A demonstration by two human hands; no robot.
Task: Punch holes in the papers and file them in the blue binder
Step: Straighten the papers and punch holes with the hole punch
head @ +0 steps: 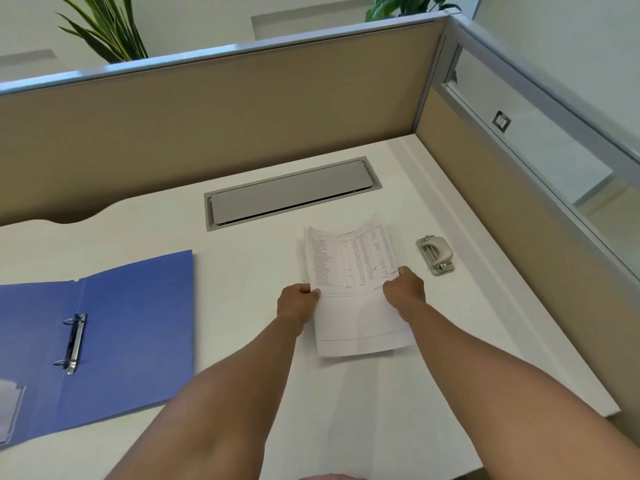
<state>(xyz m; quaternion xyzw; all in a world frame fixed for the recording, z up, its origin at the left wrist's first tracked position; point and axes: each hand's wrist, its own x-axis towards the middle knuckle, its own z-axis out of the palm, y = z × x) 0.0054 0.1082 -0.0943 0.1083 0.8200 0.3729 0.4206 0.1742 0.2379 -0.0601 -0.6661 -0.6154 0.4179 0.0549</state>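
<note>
A small stack of printed papers [349, 265] with tables on them is held over the white desk [263, 258], its far end curling upward. My left hand [297, 303] grips the stack's left edge and my right hand [406, 287] grips its right edge. The blue binder [135, 327] lies open flat at the left, with its metal ring mechanism [74, 342] showing two rings. A grey hole punch [435, 254] sits on the desk just right of the papers, apart from my right hand.
A grey cable-tray lid [292, 192] is set into the desk behind the papers. Tan partition walls [242, 109] close off the back and right sides. A clear pocket [10, 407] shows on the binder's left flap. Plants stand behind the partition.
</note>
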